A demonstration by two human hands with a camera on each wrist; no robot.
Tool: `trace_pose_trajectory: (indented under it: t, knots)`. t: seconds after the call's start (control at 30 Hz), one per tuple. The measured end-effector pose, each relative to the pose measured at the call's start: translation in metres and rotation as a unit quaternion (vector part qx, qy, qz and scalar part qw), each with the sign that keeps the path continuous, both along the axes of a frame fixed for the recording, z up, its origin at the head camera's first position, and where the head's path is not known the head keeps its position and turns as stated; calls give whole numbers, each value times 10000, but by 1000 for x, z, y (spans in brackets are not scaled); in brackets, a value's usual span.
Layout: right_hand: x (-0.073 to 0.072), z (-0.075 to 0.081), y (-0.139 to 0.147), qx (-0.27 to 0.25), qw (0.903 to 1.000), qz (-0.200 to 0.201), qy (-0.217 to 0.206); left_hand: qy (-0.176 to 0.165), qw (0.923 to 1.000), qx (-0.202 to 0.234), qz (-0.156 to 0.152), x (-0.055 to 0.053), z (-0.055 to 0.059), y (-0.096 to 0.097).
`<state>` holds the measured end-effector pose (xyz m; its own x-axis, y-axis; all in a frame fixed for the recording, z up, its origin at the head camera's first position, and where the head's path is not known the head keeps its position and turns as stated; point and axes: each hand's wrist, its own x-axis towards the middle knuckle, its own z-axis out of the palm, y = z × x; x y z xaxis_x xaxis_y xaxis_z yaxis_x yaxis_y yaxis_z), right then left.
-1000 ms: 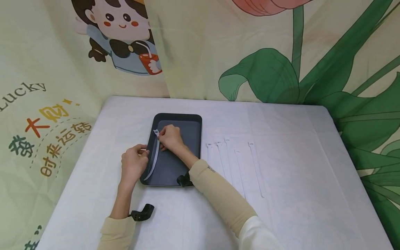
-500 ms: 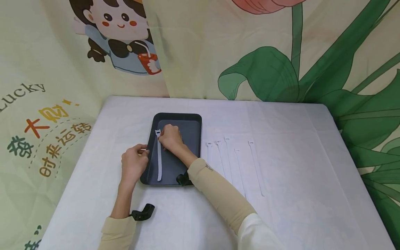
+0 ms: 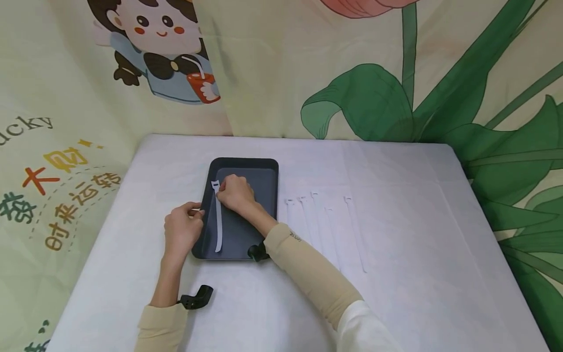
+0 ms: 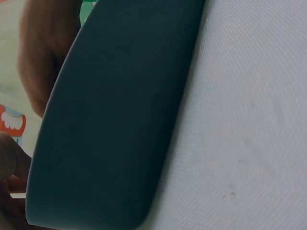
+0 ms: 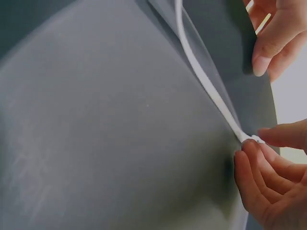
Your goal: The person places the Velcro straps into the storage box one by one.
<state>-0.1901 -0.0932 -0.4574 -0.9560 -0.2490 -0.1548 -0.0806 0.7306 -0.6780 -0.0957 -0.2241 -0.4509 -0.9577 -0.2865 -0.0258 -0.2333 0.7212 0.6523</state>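
A white cable tie [image 3: 218, 225] lies lengthwise along the left side of a dark grey tray [image 3: 246, 237], its wide slotted head toward the far end. My right hand [image 3: 237, 194] reaches into the tray and pinches the tie just below that head. In the right wrist view, the thumb and fingertips of the right hand [image 5: 273, 182] close on the end of the cable tie [image 5: 207, 85], whose strap curves away. My left hand [image 3: 182, 230] grips the tray's left rim. The right wrist view shows the left hand's thumb [image 5: 262, 62] over the inner side of the wall.
On the white tablecloth [image 3: 418, 234], right of the tray, several more thin white cable ties [image 3: 354, 230] lie side by side, faint against the cloth. Black wrist cameras [image 3: 196, 297] sit on both wrists. A printed curtain [image 3: 264, 73] hangs behind the table.
The tie's loose end has swung from the tray's near-left corner to the right, and the strap now lies nearly straight. The left hand keeps its place on the rim. The head view has shifted slightly.
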Motion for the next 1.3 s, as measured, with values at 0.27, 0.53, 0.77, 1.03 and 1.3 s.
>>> trace_pose_trajectory:
  t: [0.27, 0.53, 0.77, 1.03, 1.3]
  knots:
    - [10, 16, 14, 184, 9989, 438, 42, -84, 9999, 81, -28, 0, 0, -2]
    - [18, 20, 46, -609, 9941, 862, 245, -62, 10000, 53, -6, -1, 2, -1]
    - [30, 22, 75, -1584, 9808, 1055, 431, -92, 9999, 44, 14, 1, 3, 2]
    - [46, 19, 104, -2045, 9716, 862, 823, -146, 9999, 18, 11, 2, 3, 3]
    - [64, 15, 137, -2511, 9628, 438, 891, -88, 10000, -30, 34, 2, 2, 4]
